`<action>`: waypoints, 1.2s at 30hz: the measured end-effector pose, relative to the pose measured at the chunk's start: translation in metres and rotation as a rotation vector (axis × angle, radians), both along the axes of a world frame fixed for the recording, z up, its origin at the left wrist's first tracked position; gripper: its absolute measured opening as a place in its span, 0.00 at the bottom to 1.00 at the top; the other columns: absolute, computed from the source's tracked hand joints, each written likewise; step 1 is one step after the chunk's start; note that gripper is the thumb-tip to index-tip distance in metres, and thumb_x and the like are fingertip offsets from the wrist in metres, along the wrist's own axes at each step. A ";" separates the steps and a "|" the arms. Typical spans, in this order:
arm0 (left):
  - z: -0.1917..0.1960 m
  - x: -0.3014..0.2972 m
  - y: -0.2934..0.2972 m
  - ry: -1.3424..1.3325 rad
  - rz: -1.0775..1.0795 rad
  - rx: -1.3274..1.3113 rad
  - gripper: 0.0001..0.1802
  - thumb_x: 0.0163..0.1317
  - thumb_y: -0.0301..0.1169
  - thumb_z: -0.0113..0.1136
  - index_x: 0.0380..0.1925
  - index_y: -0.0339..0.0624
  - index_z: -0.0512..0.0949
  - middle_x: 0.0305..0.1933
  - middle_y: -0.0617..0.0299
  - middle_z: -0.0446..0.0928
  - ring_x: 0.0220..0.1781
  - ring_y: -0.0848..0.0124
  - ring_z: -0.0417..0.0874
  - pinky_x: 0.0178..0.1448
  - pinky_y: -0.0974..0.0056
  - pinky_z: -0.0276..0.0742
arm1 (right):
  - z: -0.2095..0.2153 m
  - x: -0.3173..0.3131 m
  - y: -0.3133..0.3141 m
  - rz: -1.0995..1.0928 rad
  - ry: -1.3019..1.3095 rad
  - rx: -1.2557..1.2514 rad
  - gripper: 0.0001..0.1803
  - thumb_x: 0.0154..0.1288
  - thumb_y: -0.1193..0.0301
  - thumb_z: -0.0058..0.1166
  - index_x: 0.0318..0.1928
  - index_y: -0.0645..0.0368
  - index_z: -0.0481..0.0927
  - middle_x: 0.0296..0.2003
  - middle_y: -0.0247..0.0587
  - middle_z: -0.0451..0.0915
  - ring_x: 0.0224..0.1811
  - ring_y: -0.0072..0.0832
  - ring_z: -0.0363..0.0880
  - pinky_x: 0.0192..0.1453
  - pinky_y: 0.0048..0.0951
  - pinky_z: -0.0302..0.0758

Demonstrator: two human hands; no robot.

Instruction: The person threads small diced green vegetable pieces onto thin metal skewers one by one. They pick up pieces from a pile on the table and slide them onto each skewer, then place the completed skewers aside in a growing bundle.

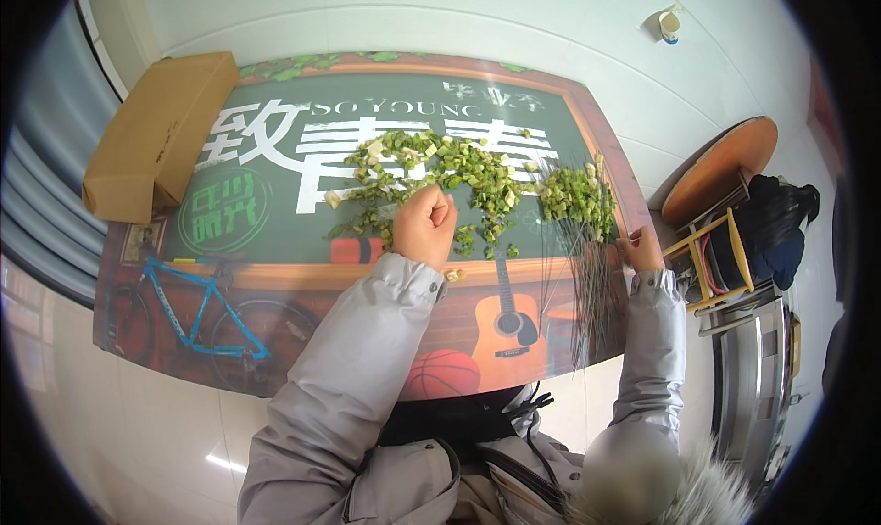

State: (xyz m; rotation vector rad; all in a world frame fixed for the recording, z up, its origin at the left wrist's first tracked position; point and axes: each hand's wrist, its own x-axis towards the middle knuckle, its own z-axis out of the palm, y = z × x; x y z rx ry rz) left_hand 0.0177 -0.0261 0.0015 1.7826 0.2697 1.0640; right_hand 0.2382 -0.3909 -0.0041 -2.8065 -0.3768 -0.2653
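My left hand (427, 222) is closed in a fist over the middle of the table, at the near edge of a scattered pile of small green and pale leafy pieces (482, 172). Whatever its fingers hold, if anything, is hidden. To the right lies a bundle of thin dark wire-like stems (580, 286), topped with similar green heads (576, 197). Beside these stems, near the table's right edge, my right hand (642, 250) has its fingers curled together. What sits between them is too small to tell.
The table (275, 296) has a printed top with a bicycle, guitar and basketball. A brown cardboard box (161, 135) stands at its far left. A white wall runs behind, with a cup-like holder (669, 27). Off to the right are a round wooden board (720, 169) and a wooden chair (720, 263) with dark clothing.
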 end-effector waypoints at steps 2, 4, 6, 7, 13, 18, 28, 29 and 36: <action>0.000 0.001 -0.001 0.012 -0.001 -0.020 0.20 0.55 0.20 0.57 0.15 0.40 0.55 0.13 0.65 0.52 0.17 0.75 0.50 0.21 0.68 0.53 | -0.004 0.022 -0.002 0.036 -0.093 -0.090 0.20 0.49 0.61 0.61 0.34 0.66 0.73 0.29 0.52 0.78 0.33 0.47 0.77 0.39 0.39 0.74; 0.000 0.001 -0.001 0.005 0.001 -0.028 0.20 0.55 0.20 0.57 0.15 0.40 0.55 0.13 0.65 0.52 0.17 0.75 0.50 0.21 0.68 0.52 | -0.008 0.045 -0.003 0.049 -0.136 -0.200 0.19 0.50 0.62 0.60 0.35 0.66 0.73 0.30 0.54 0.78 0.34 0.49 0.77 0.40 0.41 0.74; 0.001 0.001 -0.001 -0.016 0.004 -0.028 0.20 0.55 0.19 0.57 0.15 0.40 0.55 0.13 0.66 0.52 0.17 0.76 0.49 0.21 0.69 0.52 | -0.012 0.068 0.005 0.043 -0.118 -0.330 0.18 0.51 0.64 0.58 0.35 0.67 0.74 0.32 0.55 0.79 0.36 0.51 0.77 0.42 0.43 0.74; 0.001 0.001 -0.001 -0.017 0.002 -0.035 0.20 0.55 0.19 0.57 0.15 0.40 0.55 0.13 0.65 0.52 0.17 0.75 0.49 0.21 0.68 0.52 | -0.014 0.078 0.011 -0.029 -0.057 -0.381 0.15 0.49 0.67 0.61 0.34 0.63 0.75 0.33 0.55 0.77 0.39 0.48 0.77 0.43 0.39 0.74; 0.001 0.002 0.004 -0.013 0.045 -0.017 0.19 0.54 0.19 0.56 0.16 0.39 0.55 0.14 0.63 0.52 0.17 0.71 0.50 0.21 0.66 0.53 | -0.010 0.111 -0.003 -0.013 0.236 -0.590 0.18 0.51 0.64 0.58 0.37 0.67 0.79 0.37 0.55 0.79 0.41 0.50 0.78 0.44 0.40 0.75; -0.001 0.004 0.006 -0.035 0.058 -0.057 0.20 0.55 0.20 0.57 0.16 0.39 0.55 0.13 0.65 0.52 0.17 0.75 0.50 0.21 0.68 0.52 | -0.038 0.127 -0.041 -0.139 0.046 -0.254 0.18 0.57 0.62 0.50 0.31 0.68 0.78 0.28 0.55 0.78 0.35 0.47 0.78 0.37 0.40 0.73; -0.002 0.006 -0.010 0.020 -0.393 -0.261 0.09 0.62 0.33 0.56 0.33 0.40 0.71 0.24 0.66 0.73 0.26 0.79 0.70 0.29 0.71 0.66 | 0.045 -0.129 0.113 0.756 0.669 0.628 0.05 0.62 0.77 0.43 0.38 0.59 0.70 0.24 0.27 0.67 0.22 0.16 0.64 0.23 0.20 0.64; -0.002 0.004 -0.012 0.038 -0.487 -0.387 0.09 0.63 0.34 0.54 0.35 0.40 0.72 0.25 0.65 0.74 0.27 0.79 0.71 0.30 0.72 0.66 | 0.044 -0.145 0.132 0.861 0.713 0.553 0.04 0.62 0.77 0.43 0.38 0.60 0.69 0.24 0.29 0.67 0.23 0.17 0.65 0.26 0.21 0.65; 0.000 0.001 0.001 0.173 -0.615 -0.526 0.14 0.68 0.37 0.45 0.39 0.39 0.77 0.28 0.67 0.76 0.29 0.81 0.73 0.30 0.76 0.65 | 0.039 -0.162 0.188 1.045 1.078 0.541 0.06 0.62 0.78 0.41 0.40 0.60 0.66 0.29 0.37 0.73 0.32 0.21 0.74 0.35 0.22 0.71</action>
